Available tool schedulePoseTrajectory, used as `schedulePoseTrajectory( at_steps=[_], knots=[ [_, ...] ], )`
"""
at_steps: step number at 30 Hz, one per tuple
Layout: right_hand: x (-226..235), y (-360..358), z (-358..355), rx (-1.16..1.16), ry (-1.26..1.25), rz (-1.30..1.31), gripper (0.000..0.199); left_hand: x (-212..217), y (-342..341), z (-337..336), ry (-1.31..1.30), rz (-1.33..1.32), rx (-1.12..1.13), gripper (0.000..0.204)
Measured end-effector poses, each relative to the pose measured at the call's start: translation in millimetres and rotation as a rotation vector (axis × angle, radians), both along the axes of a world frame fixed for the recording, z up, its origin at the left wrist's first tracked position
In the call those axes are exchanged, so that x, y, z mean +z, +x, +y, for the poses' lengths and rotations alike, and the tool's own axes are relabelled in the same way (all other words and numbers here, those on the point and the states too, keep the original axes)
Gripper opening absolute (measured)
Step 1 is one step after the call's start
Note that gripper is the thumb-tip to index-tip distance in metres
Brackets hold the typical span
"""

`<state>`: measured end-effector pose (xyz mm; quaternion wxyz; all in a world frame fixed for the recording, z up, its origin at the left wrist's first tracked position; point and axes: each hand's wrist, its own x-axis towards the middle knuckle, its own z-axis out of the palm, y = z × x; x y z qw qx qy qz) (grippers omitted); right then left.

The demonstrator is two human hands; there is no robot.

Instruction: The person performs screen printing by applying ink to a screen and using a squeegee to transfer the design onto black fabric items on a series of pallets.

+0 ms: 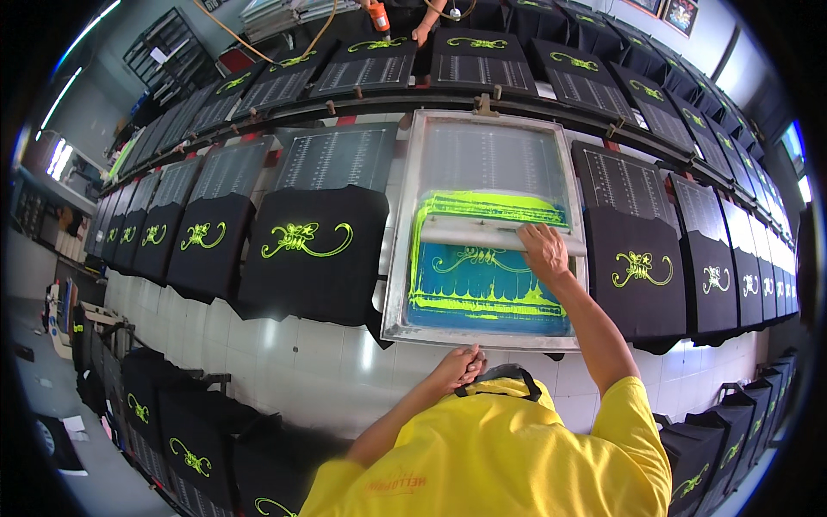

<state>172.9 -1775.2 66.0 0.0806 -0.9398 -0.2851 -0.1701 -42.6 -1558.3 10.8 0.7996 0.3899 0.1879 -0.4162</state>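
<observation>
A silk-screen frame (400, 293) with a pale metal border lies over one printing board in front of me. Bright yellow-green ink (465, 205) is spread in bands across its blue mesh, above and below a swirling floral design. Across the mesh lies a long grey squeegee (461, 233), and my right hand (544, 252) grips its right part, with the fingers over the top edge. Close to my body, just below the frame's near edge, my left hand (459, 369) is curled closed. Whatever its fingers may hold is hidden.
Black shirts (310, 263) with the green design lie on boards to both sides; a few at right show white prints (715, 280). Across the rail, another person's hand (420, 34) is beside an orange heat gun (379, 19). More shirt-covered boards (194, 448) stand at the lower corners.
</observation>
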Motion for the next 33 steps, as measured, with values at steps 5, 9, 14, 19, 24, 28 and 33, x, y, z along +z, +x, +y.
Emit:
schedulePoseTrajectory(
  at_steps=[5,9,14,19,24,28,33],
  knots=[
    [-17,13,-3,-0.040,-0.031,0.096,0.036,0,-1,-1,0.019,0.007,-0.006,0.035],
    [14,22,3,-0.045,-0.007,0.269,0.031,8,0,2,0.051,-0.004,-0.025,0.036],
    [20,104,-18,0.043,0.137,0.598,0.039,7,3,0,0.027,-0.023,-0.004,0.035],
    [22,85,-21,0.108,0.112,0.886,0.042,6,4,5,0.014,-0.022,-0.008,0.035],
    [46,-25,-11,0.078,-0.059,0.666,0.036,-2,2,2,-0.003,-0.029,-0.013,0.037],
    [24,-116,-2,0.081,-0.021,0.341,0.030,7,3,2,0.059,-0.007,-0.035,0.038],
    [25,-127,4,0.037,-0.103,0.323,0.031,16,-4,2,0.230,-0.200,-0.037,0.034]
  ],
)
